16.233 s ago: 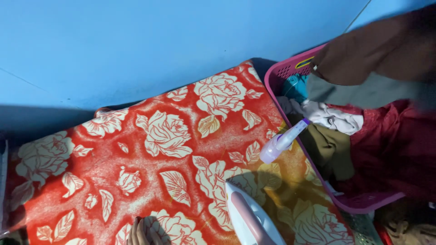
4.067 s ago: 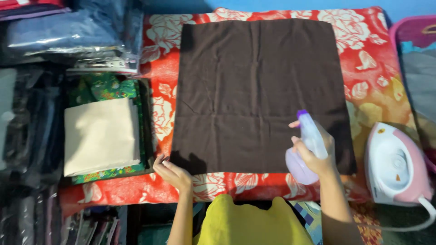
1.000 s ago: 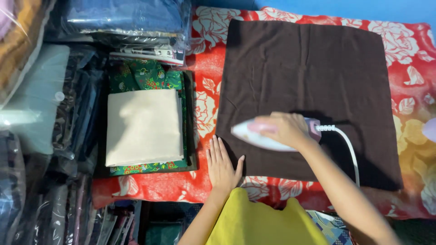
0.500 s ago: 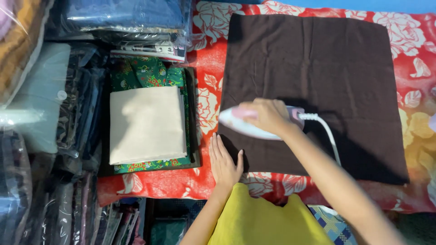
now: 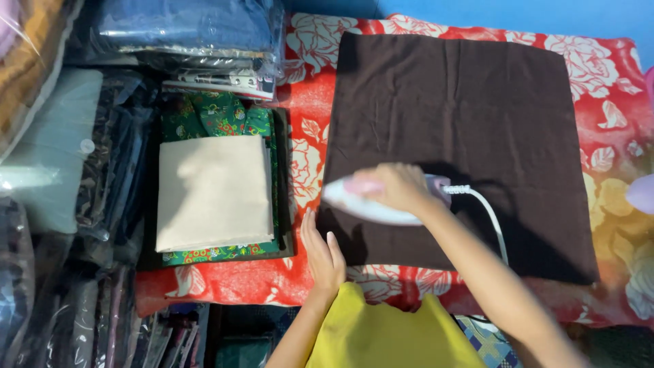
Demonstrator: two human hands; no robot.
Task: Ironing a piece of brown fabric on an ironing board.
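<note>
The dark brown cloth looks matt and soft, faintly creased. The iron at its seven o'clock edge is smooth, glossy plastic. Beneath lies a red floral blanket, fuzzy in finish. At nine o'clock, folded beige fabric is matt; packed clothes gleam in shiny plastic wrap.

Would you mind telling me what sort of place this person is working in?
Probably a home or small workshop ironing spot for clothing. The right hand holds an iron on a brown cloth spread over a red floral blanket, with folded fabric and bagged garments stacked alongside.
</note>
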